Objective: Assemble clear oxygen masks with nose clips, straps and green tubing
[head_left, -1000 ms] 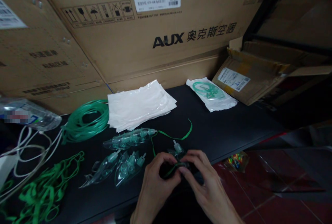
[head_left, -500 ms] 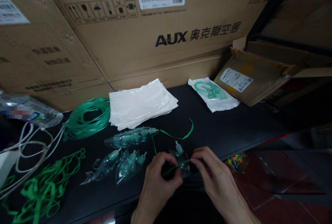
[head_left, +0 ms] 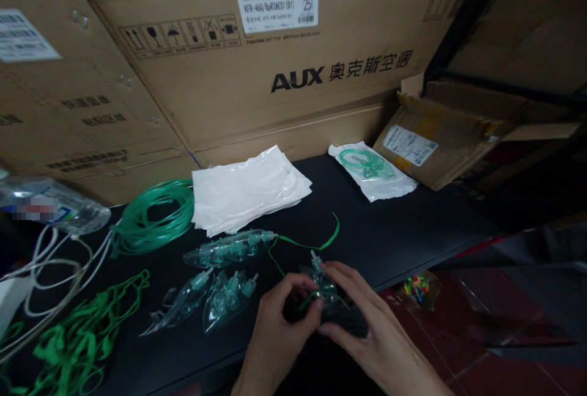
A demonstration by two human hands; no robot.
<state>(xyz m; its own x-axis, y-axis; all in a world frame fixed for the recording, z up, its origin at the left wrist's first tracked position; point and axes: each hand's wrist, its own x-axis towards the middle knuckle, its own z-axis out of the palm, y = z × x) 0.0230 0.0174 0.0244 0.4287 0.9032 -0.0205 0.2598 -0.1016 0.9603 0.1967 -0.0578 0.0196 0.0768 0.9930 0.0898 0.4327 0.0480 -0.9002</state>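
Observation:
A clear green oxygen mask (head_left: 324, 280) lies between my two hands near the front edge of the table. My left hand (head_left: 288, 316) pinches a thin green elastic strap (head_left: 305, 302) against the mask's edge. Curved around the mask's right side is my right hand (head_left: 367, 322), its fingertips near the connector and its thumb below; the palm side is partly hidden. Left of my hands lie several more masks (head_left: 229, 298), and a row of nested masks (head_left: 233, 248) sits behind them. A loose green strap (head_left: 316, 243) trails from that row.
A stack of white pouches (head_left: 247, 191), a coil of green tubing (head_left: 156, 216) and a packed tubing set (head_left: 369, 167) lie farther back. Green straps (head_left: 77, 335), white cables (head_left: 55, 274) and a plastic bottle (head_left: 55, 203) are at left. Large cartons (head_left: 197, 109) stand behind.
My right hand has gone from pinching the strap's end to curving around the mask. My left hand stays at the mask's left side. The view has tilted slightly upward.

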